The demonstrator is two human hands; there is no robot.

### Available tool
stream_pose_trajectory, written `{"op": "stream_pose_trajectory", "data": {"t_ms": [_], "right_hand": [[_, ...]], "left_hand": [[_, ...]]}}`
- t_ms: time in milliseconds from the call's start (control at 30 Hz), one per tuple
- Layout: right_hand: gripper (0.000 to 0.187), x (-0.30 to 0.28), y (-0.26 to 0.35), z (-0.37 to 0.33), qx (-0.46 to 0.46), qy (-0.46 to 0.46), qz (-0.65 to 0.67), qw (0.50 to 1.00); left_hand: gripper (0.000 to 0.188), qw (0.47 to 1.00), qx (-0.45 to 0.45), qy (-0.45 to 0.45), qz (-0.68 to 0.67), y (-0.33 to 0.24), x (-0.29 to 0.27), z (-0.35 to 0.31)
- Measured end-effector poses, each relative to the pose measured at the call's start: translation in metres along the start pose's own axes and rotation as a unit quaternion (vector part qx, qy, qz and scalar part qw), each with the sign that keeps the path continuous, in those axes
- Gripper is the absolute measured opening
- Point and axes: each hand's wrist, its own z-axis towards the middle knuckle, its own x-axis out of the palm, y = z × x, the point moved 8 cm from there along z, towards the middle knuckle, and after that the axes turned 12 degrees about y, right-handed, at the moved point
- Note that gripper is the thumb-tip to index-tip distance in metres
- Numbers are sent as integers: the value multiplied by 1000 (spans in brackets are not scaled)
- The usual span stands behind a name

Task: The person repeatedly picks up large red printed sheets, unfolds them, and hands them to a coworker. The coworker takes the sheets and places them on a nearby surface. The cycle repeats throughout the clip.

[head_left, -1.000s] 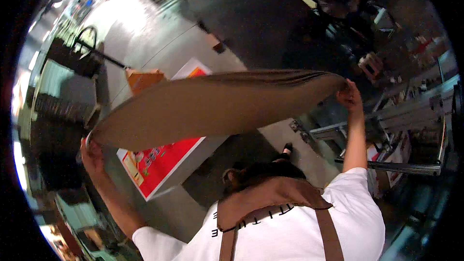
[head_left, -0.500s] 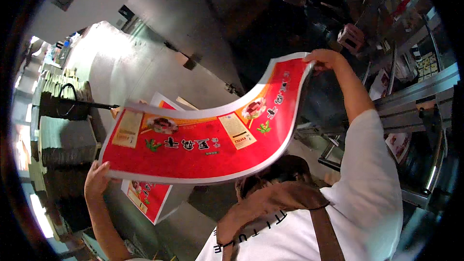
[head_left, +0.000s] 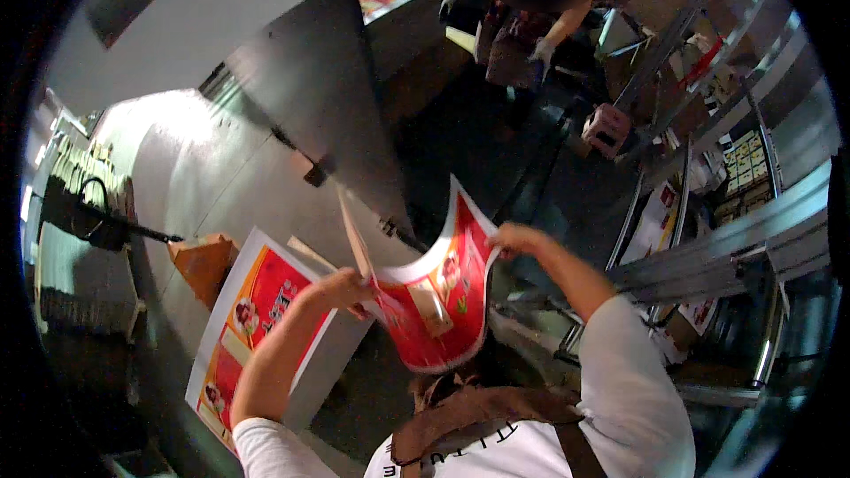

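Observation:
A red printed sheet with a white border and food pictures is bowed into a deep U in front of my chest. My left hand is closed on its left side, and my right hand grips its right edge. A pale strip, apparently the sheet's back, rises beyond my left hand. Under my left forearm lies a second red printed sheet on a grey surface, partly covered by the arm.
Stacked boards stand at the left, near an orange-brown cardboard piece. A large grey metal panel rises ahead. Beyond a pink stool, a gloved co-worker stands. Metal rails run along the right.
My hands have come closer together and lower, bending the wide-stretched sheet into a tight U. The second sheet shows more at the left. The co-worker has come further into view.

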Motion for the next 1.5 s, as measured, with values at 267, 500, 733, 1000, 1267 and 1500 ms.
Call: {"op": "stream_pose_trajectory", "data": {"t_ms": [267, 500, 733, 1000, 1267, 1500], "right_hand": [[23, -6, -152, 57, 76, -19, 218, 973], [20, -62, -152, 74, 203, -9, 184, 962], [16, -152, -168, 73, 171, -21, 211, 962], [25, -279, -78, 28, 26, -107, -19, 994], [28, -380, 50, -53, 47, -271, -55, 960], [25, -384, 98, -104, -42, -336, 12, 941]], "left_hand": [[35, 984, -59, 169, -6, 26, 52, 222], [35, 901, 85, 259, 338, 8, 45, 330], [23, 969, -83, 207, 110, -124, 26, 344], [27, 971, 42, 163, 172, -252, -1, 406], [31, 901, 126, -58, 411, -456, -94, 304], [25, 908, 174, -38, 379, -505, -154, 282]]}}
